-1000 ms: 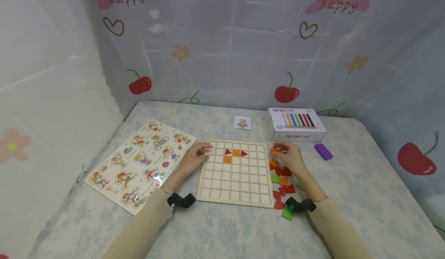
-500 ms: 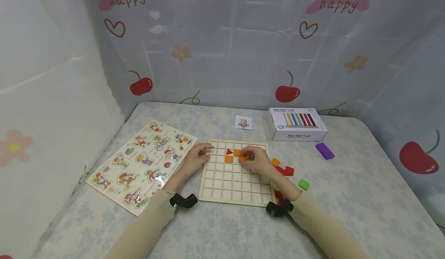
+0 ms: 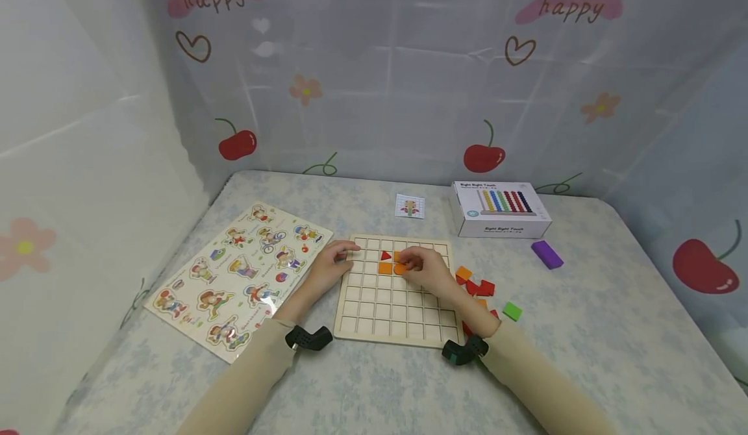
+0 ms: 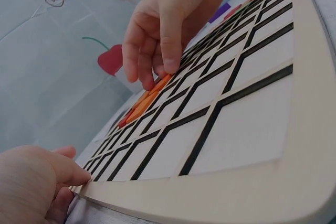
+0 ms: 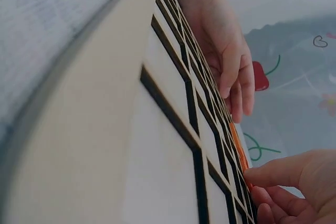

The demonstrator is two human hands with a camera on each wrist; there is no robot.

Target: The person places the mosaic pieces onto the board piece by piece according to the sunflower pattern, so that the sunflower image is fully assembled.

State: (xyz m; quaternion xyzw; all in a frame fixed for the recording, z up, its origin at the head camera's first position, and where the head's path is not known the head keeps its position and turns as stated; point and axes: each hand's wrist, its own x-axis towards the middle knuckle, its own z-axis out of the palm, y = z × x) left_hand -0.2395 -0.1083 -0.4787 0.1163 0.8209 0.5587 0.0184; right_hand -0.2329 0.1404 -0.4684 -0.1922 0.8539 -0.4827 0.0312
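A wooden grid board [image 3: 374,305] lies flat on the table, its cells bordered by raised strips. At its upper left edge, my left hand [image 3: 330,265] holds the rim, fingertips on the frame. My right hand [image 3: 428,271] is over the upper middle of the board. Its thumb and fingers pinch an orange round-edged piece [image 3: 400,269] in the cell right of an orange square [image 3: 385,268]. Above that square sits a red triangle [image 3: 386,255]. Another orange square [image 3: 397,256] is partly covered by the right fingers, which also hide the cells to its right.
Loose red pieces [image 3: 486,288], an orange piece [image 3: 464,273] and a green square [image 3: 512,311] lie right of the board. Behind stand a white box [image 3: 501,225] and a small pattern card [image 3: 410,206]. A purple block [image 3: 547,254] is at right, a picture puzzle [image 3: 242,285] at left.
From the loose pieces at right, my right hand has carried the orange round-edged piece left onto the board and lowered it beside the orange square. My left hand has stayed at the rim.
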